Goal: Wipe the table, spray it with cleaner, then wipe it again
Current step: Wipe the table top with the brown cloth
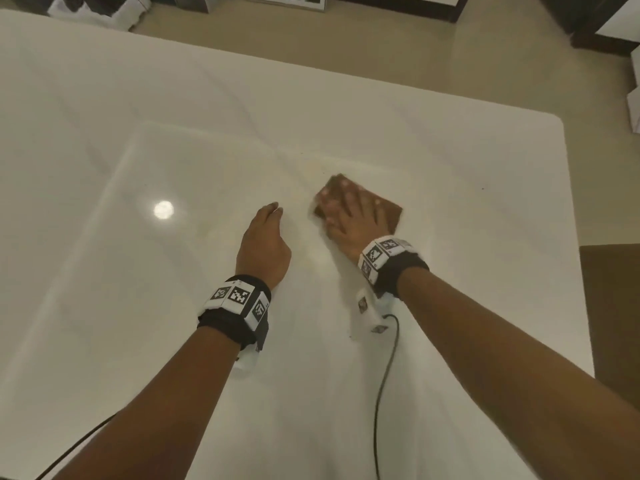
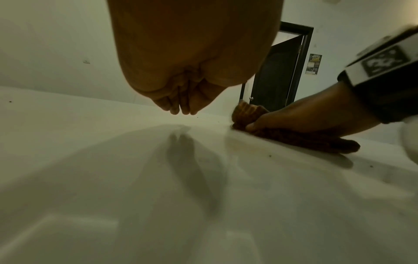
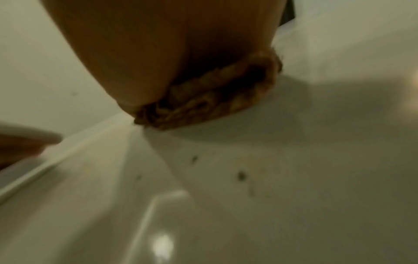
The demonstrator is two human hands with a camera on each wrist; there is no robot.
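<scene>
A folded brown cloth (image 1: pixel 392 211) lies on the glossy white table (image 1: pixel 138 140), right of centre. My right hand (image 1: pixel 353 216) presses flat on it with fingers spread; the hand looks motion-blurred. The left wrist view shows that cloth (image 2: pixel 303 141) under the right hand (image 2: pixel 305 119), the thumb against its near edge. The right wrist view has the palm (image 3: pixel 158 53) on the cloth (image 3: pixel 214 96). My left hand (image 1: pixel 268 225) is just left of the cloth, fingers together and relaxed, holding nothing; its fingertips (image 2: pixel 181 109) hang a little above the table. No spray bottle is in view.
Small dark specks (image 3: pixel 241 176) dot the table near the cloth. The table's far edge and rounded right corner (image 1: pixel 554 123) border a beige floor with boxes (image 1: pixel 97 12) beyond. Wrist cables (image 1: pixel 384 375) trail toward me. A dark door (image 2: pixel 276 71) stands in the far wall.
</scene>
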